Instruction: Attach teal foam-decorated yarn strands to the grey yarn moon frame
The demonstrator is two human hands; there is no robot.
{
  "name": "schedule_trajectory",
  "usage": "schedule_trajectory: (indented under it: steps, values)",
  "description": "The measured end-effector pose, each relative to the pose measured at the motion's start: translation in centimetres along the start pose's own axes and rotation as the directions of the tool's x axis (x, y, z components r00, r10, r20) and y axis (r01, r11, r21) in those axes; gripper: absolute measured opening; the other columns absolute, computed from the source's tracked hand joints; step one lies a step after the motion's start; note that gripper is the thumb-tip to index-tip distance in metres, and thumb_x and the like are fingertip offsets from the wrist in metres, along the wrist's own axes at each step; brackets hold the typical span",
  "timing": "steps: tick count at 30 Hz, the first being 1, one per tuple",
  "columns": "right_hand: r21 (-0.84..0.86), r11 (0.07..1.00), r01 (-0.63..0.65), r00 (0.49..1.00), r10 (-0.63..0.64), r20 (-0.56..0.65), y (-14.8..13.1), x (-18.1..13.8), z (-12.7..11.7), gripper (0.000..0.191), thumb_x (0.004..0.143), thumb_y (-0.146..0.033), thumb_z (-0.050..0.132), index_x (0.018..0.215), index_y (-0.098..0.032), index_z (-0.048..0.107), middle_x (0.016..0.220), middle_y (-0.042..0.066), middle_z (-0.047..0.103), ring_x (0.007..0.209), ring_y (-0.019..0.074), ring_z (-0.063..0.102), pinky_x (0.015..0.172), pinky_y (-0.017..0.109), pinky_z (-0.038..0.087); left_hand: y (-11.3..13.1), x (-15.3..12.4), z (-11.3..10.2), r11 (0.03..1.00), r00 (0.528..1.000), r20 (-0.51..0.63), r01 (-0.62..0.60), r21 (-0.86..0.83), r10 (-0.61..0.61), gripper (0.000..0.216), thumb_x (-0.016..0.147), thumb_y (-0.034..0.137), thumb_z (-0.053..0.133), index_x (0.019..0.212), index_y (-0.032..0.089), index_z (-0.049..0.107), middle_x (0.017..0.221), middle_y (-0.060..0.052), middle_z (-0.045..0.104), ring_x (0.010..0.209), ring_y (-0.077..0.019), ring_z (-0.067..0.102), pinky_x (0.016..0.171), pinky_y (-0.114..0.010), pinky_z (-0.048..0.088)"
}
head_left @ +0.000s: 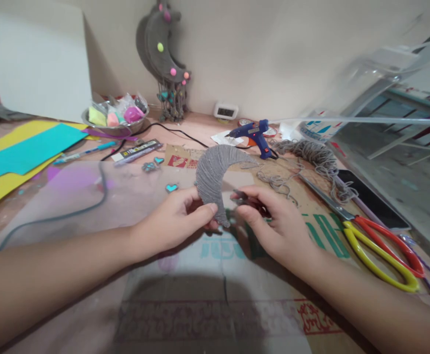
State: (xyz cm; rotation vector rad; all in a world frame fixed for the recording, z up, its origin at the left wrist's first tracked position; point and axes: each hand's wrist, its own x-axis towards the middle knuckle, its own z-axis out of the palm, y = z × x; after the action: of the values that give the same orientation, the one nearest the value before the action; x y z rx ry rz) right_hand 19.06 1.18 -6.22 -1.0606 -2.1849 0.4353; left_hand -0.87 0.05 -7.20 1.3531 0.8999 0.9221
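Observation:
My left hand [183,214] grips a crescent moon wrapped in grey yarn [211,172], thumb in front near its lower tip. The crescent stands upright above the work surface, its hollow side facing right. Just right of it, my right hand [273,216] has its thumb and fingers closed round a small dark thing [241,197] whose kind I cannot make out. A gap shows between that thing and the crescent. Behind my left hand lies a small grey heart with a turquoise middle [171,188], with another such heart [158,161] farther back.
Scissors with red and yellow handles [380,246] lie at right, beside a phone [377,199] and grey yarn [312,156]. A blue glue gun [251,132] stands behind. A bowl [117,129], coloured sheets [34,150] and a cable [104,182] are at left. A decorated moon [163,49] leans against the wall.

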Motion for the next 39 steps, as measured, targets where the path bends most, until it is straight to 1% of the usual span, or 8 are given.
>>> schedule_trajectory:
  steps: [2,4,8,14,21,26,32,39]
  values:
    - [0.141,0.978,-0.151,0.988,0.151,0.013,-0.2,0.2,0.2,0.015,0.087,-0.031,0.057,0.095,-0.018,0.061,0.070,-0.001,0.060,0.058,0.0112,0.053,0.052,0.023,0.041,0.1,0.0,0.0,0.999,0.999,0.036,-0.005,0.042,0.004,0.009,0.084,0.021,0.054,0.079,0.015,0.057,0.068,0.001,0.063,0.063,-0.0104,0.060,0.061,-0.021,0.050]
    - [0.300,0.912,-0.281,0.959,0.258,0.115,-0.5,0.4,0.4,0.015,0.084,-0.033,0.060,0.088,-0.018,0.060,0.063,-0.003,0.054,0.052,0.0094,0.048,0.047,0.021,0.038,0.1,-0.1,0.0,0.996,0.997,0.071,-0.014,0.087,0.008,0.009,0.084,0.019,0.054,0.078,0.015,0.058,0.071,0.001,0.063,0.065,-0.0100,0.060,0.061,-0.020,0.049]
    - [0.497,0.779,-0.381,0.922,0.280,0.268,-1.0,0.7,0.7,0.012,0.082,-0.030,0.058,0.078,-0.019,0.057,0.058,-0.005,0.048,0.049,0.0081,0.043,0.045,0.020,0.035,0.0,-0.2,0.0,0.991,0.995,0.101,-0.024,0.129,0.011,0.008,0.084,0.021,0.056,0.086,0.015,0.060,0.075,0.000,0.065,0.067,-0.0105,0.059,0.061,-0.020,0.048]
    - [0.418,0.812,-0.407,0.907,0.307,0.288,-1.0,0.5,0.8,0.016,0.082,-0.030,0.059,0.071,-0.019,0.054,0.061,-0.005,0.047,0.052,0.0079,0.042,0.047,0.020,0.034,-0.2,-0.2,-0.1,0.969,0.995,0.102,-0.047,0.244,0.022,0.017,0.084,0.029,0.060,0.091,0.013,0.064,0.081,-0.002,0.067,0.072,-0.0123,0.059,0.064,-0.022,0.048]
    - [0.419,0.819,-0.391,0.912,0.283,0.299,-1.1,0.3,0.8,0.017,0.086,-0.031,0.054,0.074,-0.019,0.054,0.060,-0.005,0.044,0.053,0.0078,0.040,0.048,0.020,0.032,-0.2,-0.1,0.0,0.995,0.993,0.106,-0.053,0.084,0.044,0.019,0.089,0.025,0.052,0.097,0.014,0.065,0.086,-0.002,0.069,0.079,-0.0136,0.064,0.070,-0.022,0.051]
    - [0.442,0.802,-0.403,0.907,0.283,0.312,-1.1,0.3,0.9,0.017,0.086,-0.031,0.055,0.074,-0.019,0.053,0.061,-0.005,0.043,0.053,0.0075,0.039,0.048,0.020,0.032,-0.2,0.0,-0.1,0.994,0.992,0.108,-0.070,0.085,0.060,0.018,0.088,0.021,0.052,0.098,0.015,0.066,0.086,-0.002,0.069,0.079,-0.0126,0.063,0.070,-0.021,0.051]
    - [0.557,0.720,-0.414,0.907,0.278,0.315,-1.1,0.5,1.0,0.020,0.085,-0.029,0.057,0.070,-0.020,0.048,0.060,-0.006,0.045,0.051,0.0074,0.042,0.049,0.021,0.035,-0.5,-0.2,-0.2,0.980,0.990,0.143,-0.027,0.199,-0.002,0.017,0.087,0.025,0.054,0.093,0.015,0.067,0.082,-0.001,0.067,0.071,-0.0119,0.059,0.063,-0.021,0.048]
    - [0.497,0.778,-0.384,0.922,0.297,0.247,-1.1,0.3,1.0,0.018,0.085,-0.030,0.057,0.073,-0.020,0.050,0.061,-0.006,0.043,0.053,0.0075,0.041,0.049,0.022,0.033,-0.6,-0.2,-0.1,0.943,0.995,0.098,-0.064,0.326,0.034,0.018,0.084,0.030,0.060,0.092,0.015,0.066,0.085,-0.003,0.067,0.080,-0.0161,0.062,0.071,-0.026,0.050]
